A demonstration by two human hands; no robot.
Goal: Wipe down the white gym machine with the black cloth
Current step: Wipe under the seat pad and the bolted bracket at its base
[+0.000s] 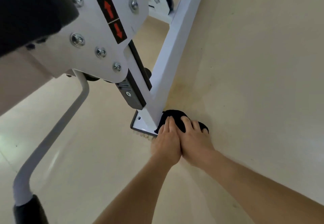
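Both hands are together, side by side and touching, at the lower end of the white beam (173, 48) of the gym machine.

Left hand (166, 141): fingers lie straight on the black cloth (175, 114), pressing it against the beam's near face.

Right hand (194, 141): fingers are spread and bent over the bunched cloth, apparently gripping it. Some cloth shows between them and past the outer finger.

Key relation: the cloth sits just above the foot plate (140, 124) on the floor (254, 66), at the beam's bottom end. The beam's long axis runs from there up and away from us, towards the upper right. We judge any further stroke has to travel along that axis, away from the body. The left hand is nearer the beam, while the right sits on the cloth's outer side.

Cloth: dark, soft, bunched into a rounded wad. We cannot tell whether it is damp.

Beam: glossy white, square-section, no marks visible on it.
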